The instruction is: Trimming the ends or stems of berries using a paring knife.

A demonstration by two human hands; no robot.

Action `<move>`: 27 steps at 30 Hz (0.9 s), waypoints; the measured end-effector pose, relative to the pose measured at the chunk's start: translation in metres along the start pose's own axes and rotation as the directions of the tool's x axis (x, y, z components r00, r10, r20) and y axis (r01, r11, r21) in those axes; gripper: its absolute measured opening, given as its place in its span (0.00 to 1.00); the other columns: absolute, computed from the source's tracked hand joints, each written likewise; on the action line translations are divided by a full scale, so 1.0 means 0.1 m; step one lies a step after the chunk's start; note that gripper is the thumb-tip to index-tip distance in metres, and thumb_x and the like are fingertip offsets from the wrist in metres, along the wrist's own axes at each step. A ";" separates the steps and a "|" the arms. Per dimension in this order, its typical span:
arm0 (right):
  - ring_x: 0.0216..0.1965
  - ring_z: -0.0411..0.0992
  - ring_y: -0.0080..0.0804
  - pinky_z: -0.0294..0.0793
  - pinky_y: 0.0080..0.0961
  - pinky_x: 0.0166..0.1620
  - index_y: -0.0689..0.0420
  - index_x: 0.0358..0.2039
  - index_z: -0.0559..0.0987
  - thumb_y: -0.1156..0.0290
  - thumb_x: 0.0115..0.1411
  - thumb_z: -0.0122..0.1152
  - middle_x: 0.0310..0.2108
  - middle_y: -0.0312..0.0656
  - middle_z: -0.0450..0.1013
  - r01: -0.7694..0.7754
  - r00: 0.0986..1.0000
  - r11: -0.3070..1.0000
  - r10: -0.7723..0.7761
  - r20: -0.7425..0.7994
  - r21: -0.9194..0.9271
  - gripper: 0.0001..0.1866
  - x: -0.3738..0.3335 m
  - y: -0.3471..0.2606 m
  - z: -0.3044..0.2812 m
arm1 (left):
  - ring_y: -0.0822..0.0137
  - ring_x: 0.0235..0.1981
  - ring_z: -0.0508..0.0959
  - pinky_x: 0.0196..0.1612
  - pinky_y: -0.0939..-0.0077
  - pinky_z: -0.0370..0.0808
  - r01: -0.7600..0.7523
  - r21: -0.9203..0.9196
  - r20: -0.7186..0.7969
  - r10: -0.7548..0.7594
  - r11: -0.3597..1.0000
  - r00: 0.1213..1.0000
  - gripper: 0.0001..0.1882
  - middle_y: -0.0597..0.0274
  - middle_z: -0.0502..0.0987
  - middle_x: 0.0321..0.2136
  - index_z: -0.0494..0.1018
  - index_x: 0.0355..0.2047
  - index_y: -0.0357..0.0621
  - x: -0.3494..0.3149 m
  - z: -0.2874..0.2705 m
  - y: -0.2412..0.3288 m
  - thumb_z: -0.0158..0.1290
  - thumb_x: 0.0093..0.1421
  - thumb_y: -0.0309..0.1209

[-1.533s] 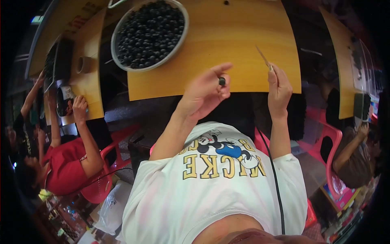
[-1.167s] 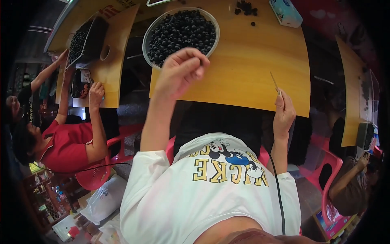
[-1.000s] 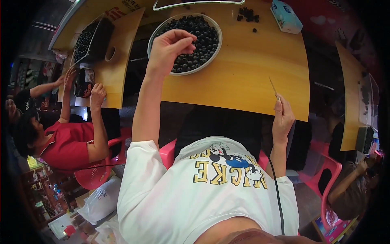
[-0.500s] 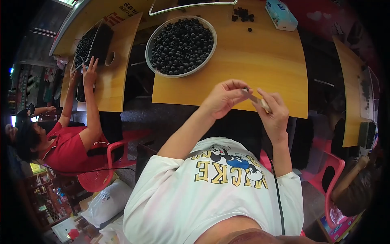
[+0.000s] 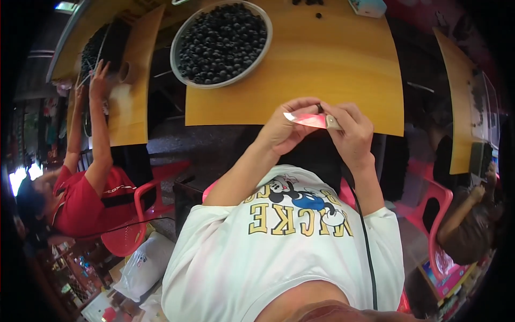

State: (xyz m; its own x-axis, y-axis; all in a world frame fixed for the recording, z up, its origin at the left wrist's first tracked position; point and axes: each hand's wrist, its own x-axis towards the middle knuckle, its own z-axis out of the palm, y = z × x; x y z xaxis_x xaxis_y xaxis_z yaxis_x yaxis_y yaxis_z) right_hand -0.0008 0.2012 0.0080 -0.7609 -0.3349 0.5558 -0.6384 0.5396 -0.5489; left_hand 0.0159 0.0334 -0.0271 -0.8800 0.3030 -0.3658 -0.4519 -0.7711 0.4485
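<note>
My right hand (image 5: 351, 131) is closed round the pale handle of a small knife (image 5: 307, 120). The knife's shiny blade points left, across the fingers of my left hand (image 5: 287, 129). Between the left thumb and fingertips is a small dark round piece (image 5: 320, 108), which the right fingertips also touch. It looks like the pieces heaped in the large clear bowl (image 5: 270, 40) on the table. Both hands are held up in front of the near table edge, above my lap.
The wooden table (image 5: 332, 70) spans the view ahead, with several loose dark pieces (image 5: 318, 16) and a tissue pack (image 5: 369, 7) at its far side. A person in red (image 5: 96, 198) works at a left table. Another person (image 5: 466, 231) sits at the right. A black cable (image 5: 367, 257) crosses my shirt.
The right hand has come closer to the left, and the blade has turned to point left. The whole view has shifted, so the table and bowl sit higher and further left.
</note>
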 end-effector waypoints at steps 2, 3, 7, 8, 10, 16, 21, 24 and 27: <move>0.27 0.75 0.36 0.74 0.26 0.29 0.56 0.37 0.81 0.80 0.43 0.69 0.29 0.41 0.74 -0.008 1.000 1.000 0.008 0.004 0.007 0.17 0.01 -0.02 -0.03 | 0.64 0.41 0.79 0.47 0.68 0.78 0.009 -0.054 0.019 -0.008 0.998 1.000 0.10 0.57 0.78 0.37 0.73 0.43 0.38 -0.02 -0.02 0.08 0.53 0.61 0.25; 0.27 0.75 0.36 0.73 0.27 0.29 0.56 0.38 0.81 0.77 0.47 0.68 0.29 0.42 0.74 -0.023 1.000 1.000 0.023 0.018 -0.007 0.16 0.02 -0.04 -0.07 | 0.64 0.41 0.79 0.47 0.69 0.78 0.002 -0.099 0.034 0.001 0.995 0.999 0.10 0.57 0.77 0.37 0.72 0.43 0.38 -0.03 -0.02 0.10 0.53 0.61 0.25; 0.27 0.73 0.38 0.72 0.27 0.30 0.56 0.42 0.79 0.65 0.55 0.63 0.29 0.42 0.74 -0.007 0.997 0.997 0.013 0.078 -0.075 0.15 -0.04 -0.10 -0.13 | 0.66 0.40 0.79 0.46 0.71 0.78 -0.008 -0.136 0.112 0.023 0.991 0.993 0.10 0.60 0.77 0.37 0.70 0.43 0.39 -0.11 0.02 0.15 0.53 0.61 0.26; 0.27 0.73 0.38 0.72 0.27 0.30 0.56 0.42 0.79 0.65 0.55 0.63 0.29 0.42 0.74 -0.016 0.997 0.997 0.023 0.080 -0.080 0.15 -0.05 -0.11 -0.13 | 0.66 0.40 0.79 0.46 0.71 0.78 0.003 -0.139 0.113 0.013 0.990 0.994 0.10 0.60 0.77 0.37 0.70 0.43 0.39 -0.11 0.02 0.14 0.53 0.61 0.26; 0.26 0.72 0.38 0.70 0.28 0.29 0.56 0.42 0.79 0.61 0.58 0.60 0.28 0.41 0.73 0.035 0.993 0.992 -0.021 0.114 -0.124 0.16 -0.05 -0.11 -0.13 | 0.69 0.39 0.78 0.44 0.73 0.77 -0.001 -0.118 0.091 0.011 0.993 0.996 0.10 0.61 0.76 0.36 0.70 0.43 0.39 -0.11 0.02 0.13 0.53 0.61 0.27; 0.24 0.71 0.36 0.69 0.30 0.27 0.55 0.42 0.79 0.60 0.57 0.61 0.25 0.39 0.72 0.055 0.993 0.987 -0.039 0.111 -0.151 0.16 -0.06 -0.08 -0.10 | 0.71 0.38 0.76 0.43 0.76 0.75 -0.001 -0.076 0.104 0.009 0.997 0.995 0.10 0.63 0.76 0.36 0.69 0.42 0.40 -0.13 0.05 0.12 0.53 0.62 0.29; 0.24 0.71 0.36 0.69 0.29 0.27 0.55 0.42 0.79 0.60 0.57 0.61 0.24 0.39 0.72 0.045 0.994 0.987 -0.029 0.105 -0.151 0.16 -0.07 -0.04 -0.09 | 0.70 0.39 0.77 0.44 0.75 0.75 0.021 -0.079 0.119 -0.012 0.997 0.993 0.10 0.63 0.75 0.36 0.69 0.42 0.40 -0.10 0.01 0.12 0.54 0.61 0.28; 0.23 0.70 0.35 0.68 0.29 0.26 0.55 0.42 0.79 0.60 0.57 0.60 0.24 0.38 0.71 0.048 0.994 0.987 -0.032 0.104 -0.154 0.16 -0.06 -0.04 -0.09 | 0.69 0.39 0.77 0.44 0.74 0.75 0.015 -0.086 0.138 -0.003 0.996 0.990 0.11 0.61 0.75 0.36 0.69 0.41 0.40 -0.08 -0.01 0.11 0.54 0.60 0.28; 0.23 0.71 0.36 0.68 0.30 0.26 0.54 0.42 0.79 0.61 0.58 0.60 0.23 0.39 0.72 0.047 0.992 0.987 -0.028 0.122 -0.152 0.15 -0.07 -0.05 -0.10 | 0.68 0.39 0.77 0.45 0.74 0.75 0.002 -0.093 0.157 0.013 0.996 0.987 0.10 0.59 0.76 0.35 0.70 0.40 0.39 -0.08 -0.05 0.10 0.54 0.60 0.27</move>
State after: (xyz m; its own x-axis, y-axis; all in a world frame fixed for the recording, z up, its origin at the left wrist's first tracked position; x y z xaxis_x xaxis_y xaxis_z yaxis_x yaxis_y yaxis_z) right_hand 0.0086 0.2090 0.0133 -0.7512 -0.4417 0.4905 -0.6481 0.6344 -0.4213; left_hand 0.0187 0.0208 -0.0237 -0.8979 0.3771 -0.2271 -0.4377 -0.8196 0.3697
